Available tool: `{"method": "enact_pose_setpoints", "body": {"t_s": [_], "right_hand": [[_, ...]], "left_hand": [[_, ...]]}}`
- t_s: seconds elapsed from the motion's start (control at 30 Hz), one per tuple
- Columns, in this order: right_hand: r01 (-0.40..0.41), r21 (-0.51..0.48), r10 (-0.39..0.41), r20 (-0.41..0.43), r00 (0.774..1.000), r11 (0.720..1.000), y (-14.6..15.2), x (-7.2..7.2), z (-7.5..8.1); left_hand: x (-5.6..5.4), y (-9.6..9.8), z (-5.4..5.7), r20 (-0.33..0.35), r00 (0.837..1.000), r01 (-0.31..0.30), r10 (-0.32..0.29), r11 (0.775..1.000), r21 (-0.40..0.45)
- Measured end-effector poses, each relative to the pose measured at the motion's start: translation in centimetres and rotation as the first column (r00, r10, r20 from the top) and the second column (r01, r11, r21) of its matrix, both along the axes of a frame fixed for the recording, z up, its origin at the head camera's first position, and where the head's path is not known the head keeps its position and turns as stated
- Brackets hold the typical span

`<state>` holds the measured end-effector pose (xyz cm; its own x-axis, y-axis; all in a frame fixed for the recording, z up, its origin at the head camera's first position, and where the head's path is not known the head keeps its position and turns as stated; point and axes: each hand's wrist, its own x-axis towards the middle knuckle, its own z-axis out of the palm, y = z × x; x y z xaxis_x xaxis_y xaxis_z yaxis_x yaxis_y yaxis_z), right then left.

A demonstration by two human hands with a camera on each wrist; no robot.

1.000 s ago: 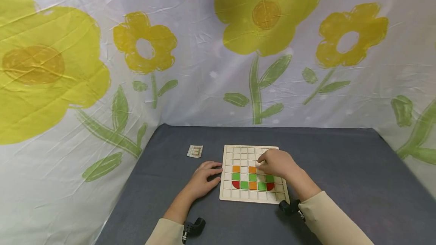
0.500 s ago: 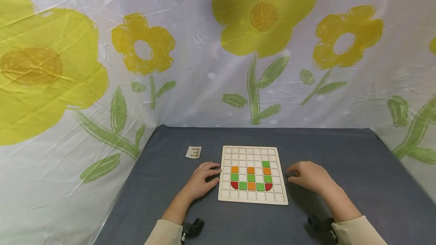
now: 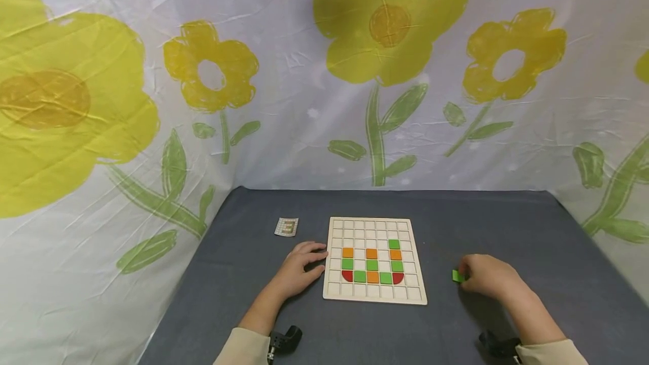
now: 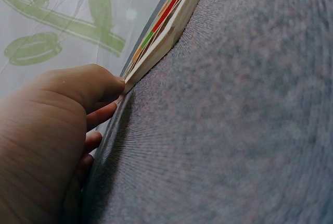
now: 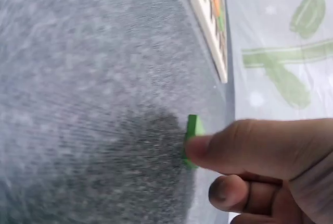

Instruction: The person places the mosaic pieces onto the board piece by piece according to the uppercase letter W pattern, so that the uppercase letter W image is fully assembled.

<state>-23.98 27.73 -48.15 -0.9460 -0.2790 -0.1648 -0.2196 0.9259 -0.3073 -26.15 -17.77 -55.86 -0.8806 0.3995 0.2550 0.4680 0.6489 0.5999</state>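
A wooden grid board lies flat on the table, with green, orange and red tiles set in some of its cells. Its left edge meets the fingertips of my left hand, whose fingers are loosely extended; in the left wrist view the thumb is at the board's corner. To the right of the board, my right hand pinches a small green square tile close to the tabletop. The right wrist view shows the thumb on this green tile; the finger behind it is hidden.
A small printed card with a grid and a blocky figure lies left of the board's far corner. Dark grey cloth covers the table. A white curtain with yellow flowers hangs behind it.
My right hand has moved from over the board out to its right, and a green tile now shows in its fingers. The board's upper right tiles are uncovered. My left hand stays put.
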Motion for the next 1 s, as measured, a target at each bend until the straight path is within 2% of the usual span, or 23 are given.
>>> {"method": "enact_pose_setpoints", "body": {"t_s": [0.2, 0.6, 0.8, 1.0], "right_hand": [[0.031, 0.009, -0.031, -0.017, 0.999, 0.999, 0.0, 0.0, -0.3], [0.051, -0.012, -0.051, 0.007, 0.999, 0.999, 0.0, -0.5, -0.6], [0.022, -0.038, -0.022, 0.002, 1.0, 0.999, -0.4, -1.0, -0.4], [-0.032, -0.093, 0.029, -0.032, 0.999, 0.995, -2.3, -1.5, 1.0]], "left_hand": [[-0.1, -0.1, 0.0, -0.004, 1.0, 0.013, -0.013, 1.0, -0.001], [0.0, -0.1, 0.0, 0.0, 1.0, 0.013, -0.013, 1.0, -0.005], [0.0, -0.1, 0.0, 0.001, 1.0, 0.016, -0.016, 1.0, 0.0], [0.1, -0.1, 0.1, 0.002, 1.0, 0.019, -0.019, 1.0, 0.003]]}}
